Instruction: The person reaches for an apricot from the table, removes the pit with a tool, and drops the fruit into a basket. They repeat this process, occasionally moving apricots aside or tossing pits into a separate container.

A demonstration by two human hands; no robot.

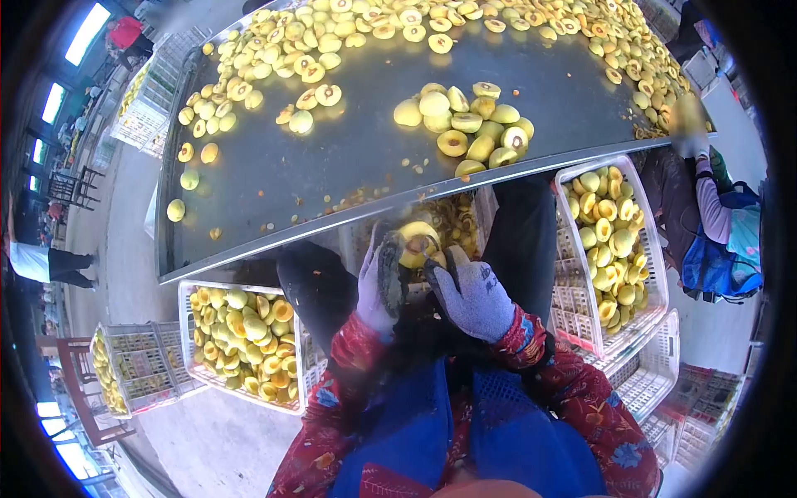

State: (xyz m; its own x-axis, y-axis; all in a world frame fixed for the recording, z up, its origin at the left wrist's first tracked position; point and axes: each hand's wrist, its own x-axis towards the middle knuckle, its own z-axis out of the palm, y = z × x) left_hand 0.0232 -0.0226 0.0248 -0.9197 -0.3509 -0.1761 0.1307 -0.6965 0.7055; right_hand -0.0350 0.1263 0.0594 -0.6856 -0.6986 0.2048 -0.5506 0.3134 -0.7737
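Observation:
A yellow fruit half (418, 242) is held between my two gloved hands, above my lap. My left hand (382, 278), in a lilac glove with dark stained fingers, is closed round its left side. My right hand (473, 295), gloved too, has its fingers pressed together at the fruit's lower right; whether a tool is in them cannot be made out. Just beyond, a small pile of fruit halves (465, 124) lies on the dark metal table (349, 141). A crate with fruit pieces (469, 220) shows partly behind my hands.
Many fruit halves (324, 33) cover the table's far side. A full crate (187, 332) stands at the left, another (656, 224) at the right on stacked crates. A co-worker's sleeve (714, 207) is at the right table edge. A person (33, 261) is at far left.

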